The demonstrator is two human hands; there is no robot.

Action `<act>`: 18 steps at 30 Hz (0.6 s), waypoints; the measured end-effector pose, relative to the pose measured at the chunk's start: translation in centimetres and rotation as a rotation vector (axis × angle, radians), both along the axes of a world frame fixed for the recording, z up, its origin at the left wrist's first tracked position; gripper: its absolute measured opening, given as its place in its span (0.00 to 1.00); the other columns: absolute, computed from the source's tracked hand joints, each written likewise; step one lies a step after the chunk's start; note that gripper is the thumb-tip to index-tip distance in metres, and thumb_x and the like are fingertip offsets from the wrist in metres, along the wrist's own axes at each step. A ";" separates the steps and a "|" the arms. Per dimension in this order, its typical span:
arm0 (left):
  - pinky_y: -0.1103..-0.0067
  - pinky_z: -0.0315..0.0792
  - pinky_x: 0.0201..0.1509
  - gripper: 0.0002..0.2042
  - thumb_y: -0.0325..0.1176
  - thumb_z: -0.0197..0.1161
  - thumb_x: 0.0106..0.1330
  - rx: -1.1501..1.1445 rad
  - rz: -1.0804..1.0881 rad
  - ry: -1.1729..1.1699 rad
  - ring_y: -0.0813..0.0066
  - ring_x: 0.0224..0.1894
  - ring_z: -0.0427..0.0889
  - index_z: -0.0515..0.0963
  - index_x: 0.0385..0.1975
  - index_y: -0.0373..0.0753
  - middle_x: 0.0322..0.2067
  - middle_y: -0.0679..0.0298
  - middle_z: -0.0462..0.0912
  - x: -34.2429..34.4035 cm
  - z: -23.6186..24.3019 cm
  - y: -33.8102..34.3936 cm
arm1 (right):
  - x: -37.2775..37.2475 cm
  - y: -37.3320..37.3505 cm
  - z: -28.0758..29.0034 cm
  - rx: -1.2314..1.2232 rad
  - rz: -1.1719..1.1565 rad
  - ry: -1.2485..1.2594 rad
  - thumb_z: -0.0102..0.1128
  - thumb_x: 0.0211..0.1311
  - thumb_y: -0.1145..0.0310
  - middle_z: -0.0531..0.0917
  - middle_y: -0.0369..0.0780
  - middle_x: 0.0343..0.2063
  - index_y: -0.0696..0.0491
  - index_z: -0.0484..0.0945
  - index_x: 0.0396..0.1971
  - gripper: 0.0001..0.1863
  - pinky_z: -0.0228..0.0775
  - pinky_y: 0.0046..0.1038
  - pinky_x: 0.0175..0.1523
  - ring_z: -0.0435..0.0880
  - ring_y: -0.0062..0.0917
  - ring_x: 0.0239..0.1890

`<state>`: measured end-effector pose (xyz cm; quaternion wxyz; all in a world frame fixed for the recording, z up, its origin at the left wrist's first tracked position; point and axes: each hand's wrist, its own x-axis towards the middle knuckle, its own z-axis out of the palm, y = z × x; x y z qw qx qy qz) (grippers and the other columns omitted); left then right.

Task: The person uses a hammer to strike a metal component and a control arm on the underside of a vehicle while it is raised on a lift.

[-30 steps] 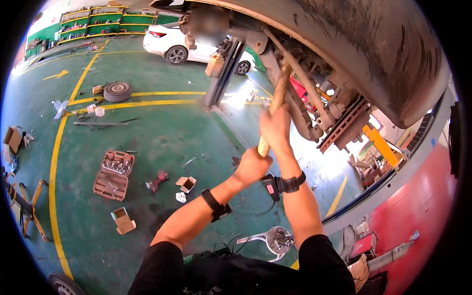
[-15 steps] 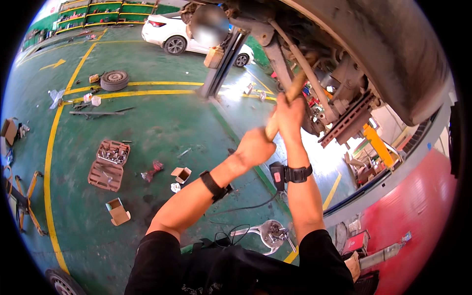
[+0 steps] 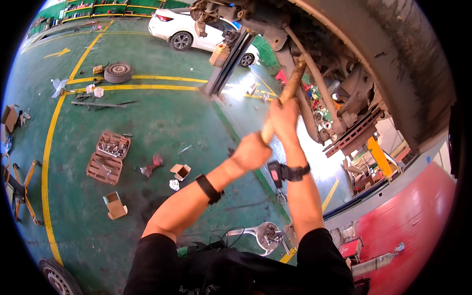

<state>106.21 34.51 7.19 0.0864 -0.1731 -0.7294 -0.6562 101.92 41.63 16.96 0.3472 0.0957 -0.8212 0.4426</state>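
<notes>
Now both hands are closed around a wooden handle (image 3: 282, 101) near the centre of the frame, the left hand (image 3: 251, 152) gripping its lower end and the right hand (image 3: 285, 120) just above, while its top reaches the car underside (image 3: 344, 73) at upper right.

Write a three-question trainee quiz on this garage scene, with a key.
1. True or false: both hands grip the wooden handle.
2. Which hand sits higher on the handle? A) left hand B) right hand
3. Fill in: the open socket case lies on the ____ floor.

Key: 1 true. 2 B: the right hand is above the left, nearer the car's underside. 3 green.
</notes>
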 end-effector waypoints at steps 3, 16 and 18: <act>0.68 0.75 0.25 0.14 0.27 0.55 0.54 -0.012 -0.235 -0.144 0.60 0.23 0.83 0.73 0.38 0.25 0.22 0.49 0.80 1.2 4.2 -0.6 | 1.5 1.1 1.9 -0.158 0.102 -0.019 0.54 0.59 0.74 0.75 0.43 0.12 0.65 0.66 0.14 0.16 0.71 0.30 0.15 0.77 0.28 0.11; 0.63 0.75 0.31 0.14 0.28 0.57 0.54 0.096 -0.025 0.057 0.48 0.27 0.81 0.72 0.38 0.27 0.25 0.44 0.80 1.1 -1.1 2.5 | 2.2 0.8 -0.2 0.085 -0.015 0.005 0.55 0.59 0.73 0.77 0.45 0.14 0.66 0.67 0.27 0.11 0.70 0.32 0.15 0.78 0.29 0.10; 0.61 0.75 0.35 0.15 0.29 0.57 0.53 0.158 -0.187 -0.241 0.44 0.31 0.82 0.73 0.40 0.27 0.27 0.43 0.81 3.1 1.5 0.8 | 3.0 0.5 0.8 0.075 -0.002 -0.111 0.55 0.58 0.73 0.78 0.44 0.17 0.66 0.68 0.32 0.11 0.70 0.31 0.17 0.77 0.28 0.12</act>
